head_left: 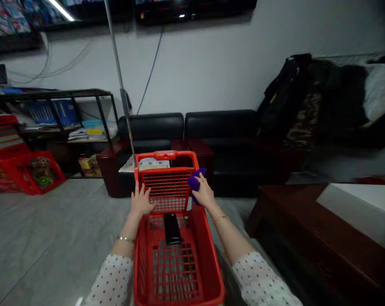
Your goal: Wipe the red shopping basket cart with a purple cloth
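Note:
A red plastic shopping cart (208,255) stands in front of me, its handle at the far end. My right hand (204,192) is closed around a purple cloth (195,182), held against the cart's upper right side near the handle. At the left side, my left hand (142,200) lies with its fingers spread on the cart's rim. A black phone-like object (172,228) rests inside on the basket floor. Part of the cloth is hidden by my right fingers.
Two black sofas (221,127) with dark wooden arms stand against the wall. A brown wooden table (294,212) with a white box (364,208) is at the right. Red crates (29,170) and a metal shelf (96,95) are at the left. A thin pole (118,68) rises behind the handle.

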### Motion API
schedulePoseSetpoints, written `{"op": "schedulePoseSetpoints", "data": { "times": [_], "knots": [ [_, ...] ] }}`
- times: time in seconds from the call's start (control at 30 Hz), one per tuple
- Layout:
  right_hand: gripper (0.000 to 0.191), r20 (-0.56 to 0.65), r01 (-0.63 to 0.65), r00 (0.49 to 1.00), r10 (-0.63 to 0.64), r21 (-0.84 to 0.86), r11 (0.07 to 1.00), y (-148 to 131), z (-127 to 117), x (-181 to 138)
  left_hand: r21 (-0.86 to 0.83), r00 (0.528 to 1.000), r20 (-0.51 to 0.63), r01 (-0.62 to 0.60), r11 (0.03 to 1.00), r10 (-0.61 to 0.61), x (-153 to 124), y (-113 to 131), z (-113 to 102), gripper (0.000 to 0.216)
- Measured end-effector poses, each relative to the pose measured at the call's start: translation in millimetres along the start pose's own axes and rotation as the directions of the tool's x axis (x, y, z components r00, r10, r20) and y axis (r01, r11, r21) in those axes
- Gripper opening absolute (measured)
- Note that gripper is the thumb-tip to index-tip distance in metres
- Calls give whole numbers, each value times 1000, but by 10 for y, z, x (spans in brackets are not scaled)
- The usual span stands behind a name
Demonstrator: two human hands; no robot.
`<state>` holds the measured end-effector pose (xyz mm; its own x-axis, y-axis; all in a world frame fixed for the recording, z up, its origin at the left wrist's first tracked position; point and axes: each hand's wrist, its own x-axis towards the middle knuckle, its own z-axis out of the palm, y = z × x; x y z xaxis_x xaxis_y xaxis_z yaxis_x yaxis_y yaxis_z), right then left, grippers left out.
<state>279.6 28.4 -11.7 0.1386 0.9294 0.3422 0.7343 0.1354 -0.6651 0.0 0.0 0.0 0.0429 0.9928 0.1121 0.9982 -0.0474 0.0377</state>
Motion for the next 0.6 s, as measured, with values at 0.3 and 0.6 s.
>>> {"op": "schedulePoseSetpoints", "data": {
  "times": [0.3,0.6],
  "knots": [
    [69,25,165,986,-165,-11,986,305,-60,-1427,-20,988,-148,34,999,-37,-60,37,56,86],
    [62,108,183,979,-172,-102,978,110,-175,-733,-95,992,-71,-106,990,99,-741,23,239,81]
  ]
}}
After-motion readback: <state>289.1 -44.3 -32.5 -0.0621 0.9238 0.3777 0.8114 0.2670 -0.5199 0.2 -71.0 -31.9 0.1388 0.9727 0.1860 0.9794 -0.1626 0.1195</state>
